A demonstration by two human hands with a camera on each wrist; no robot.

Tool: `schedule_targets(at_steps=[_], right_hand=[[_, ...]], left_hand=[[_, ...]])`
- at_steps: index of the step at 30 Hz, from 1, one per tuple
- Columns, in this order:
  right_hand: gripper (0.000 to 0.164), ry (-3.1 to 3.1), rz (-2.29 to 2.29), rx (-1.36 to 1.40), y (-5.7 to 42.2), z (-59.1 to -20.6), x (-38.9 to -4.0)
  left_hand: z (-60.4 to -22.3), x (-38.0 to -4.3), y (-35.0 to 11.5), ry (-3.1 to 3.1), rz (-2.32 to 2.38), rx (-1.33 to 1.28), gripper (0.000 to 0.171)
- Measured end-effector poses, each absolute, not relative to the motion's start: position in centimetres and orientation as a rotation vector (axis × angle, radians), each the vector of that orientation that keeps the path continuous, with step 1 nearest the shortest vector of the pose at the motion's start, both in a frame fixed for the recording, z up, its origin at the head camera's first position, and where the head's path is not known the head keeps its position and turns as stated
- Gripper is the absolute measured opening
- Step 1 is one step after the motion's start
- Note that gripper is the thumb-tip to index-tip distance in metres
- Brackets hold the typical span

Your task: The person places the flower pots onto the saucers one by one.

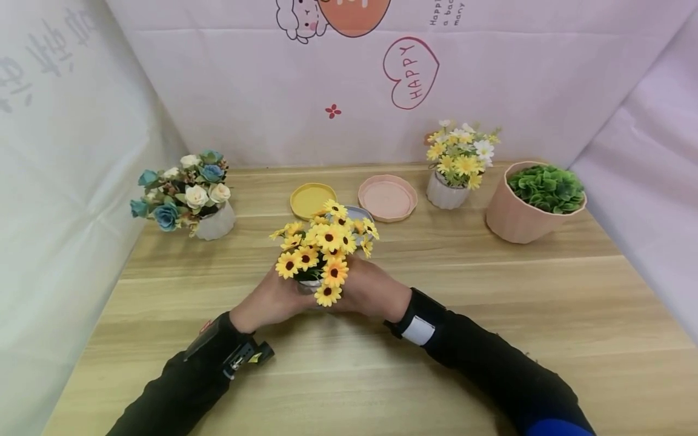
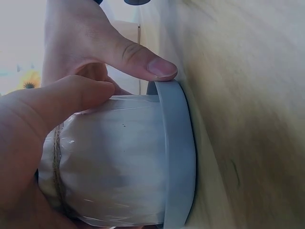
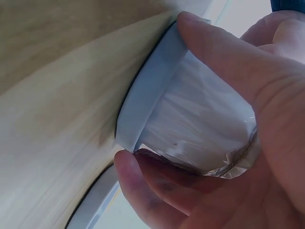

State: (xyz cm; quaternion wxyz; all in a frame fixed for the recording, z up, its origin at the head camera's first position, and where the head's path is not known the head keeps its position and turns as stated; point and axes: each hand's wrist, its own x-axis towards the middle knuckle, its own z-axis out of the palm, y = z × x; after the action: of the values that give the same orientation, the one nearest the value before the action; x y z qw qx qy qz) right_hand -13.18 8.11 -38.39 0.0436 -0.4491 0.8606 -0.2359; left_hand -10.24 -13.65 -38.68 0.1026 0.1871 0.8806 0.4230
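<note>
A small white pot [image 2: 114, 157], wrapped in clear film with a twine band, bears yellow daisy-like flowers [image 1: 329, 237]. Its base sits in a shallow grey-blue saucer [image 2: 178, 152] on the table. My left hand [image 1: 274, 298] grips the pot from the left, thumb along its side. On the other side, my right hand [image 1: 376, 289] has its thumb on the saucer's rim and its fingers below, at the rim's opposite edge in the right wrist view [image 3: 228, 119]. The head view mostly hides pot and saucer behind flowers and hands.
Behind the flowers lie a yellow saucer [image 1: 305, 201], a pink saucer [image 1: 388, 198] and a partly covered grey-blue saucer [image 1: 358, 213]. Blue-and-white potted roses [image 1: 215, 223] stand left. Right are a yellow-and-white potted bouquet [image 1: 447, 192] and a pink pot [image 1: 512, 212] with green leaves.
</note>
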Motion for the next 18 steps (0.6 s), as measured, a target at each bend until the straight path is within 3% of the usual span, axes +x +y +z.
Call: schedule_targets(at_steps=[18], right_hand=[[0.074,2.633,-0.68,-1.483,5.5,-38.7,-14.4]], left_hand=[[-38.7,-10.7,-16.1,2.707,1.162,0.478,0.096]])
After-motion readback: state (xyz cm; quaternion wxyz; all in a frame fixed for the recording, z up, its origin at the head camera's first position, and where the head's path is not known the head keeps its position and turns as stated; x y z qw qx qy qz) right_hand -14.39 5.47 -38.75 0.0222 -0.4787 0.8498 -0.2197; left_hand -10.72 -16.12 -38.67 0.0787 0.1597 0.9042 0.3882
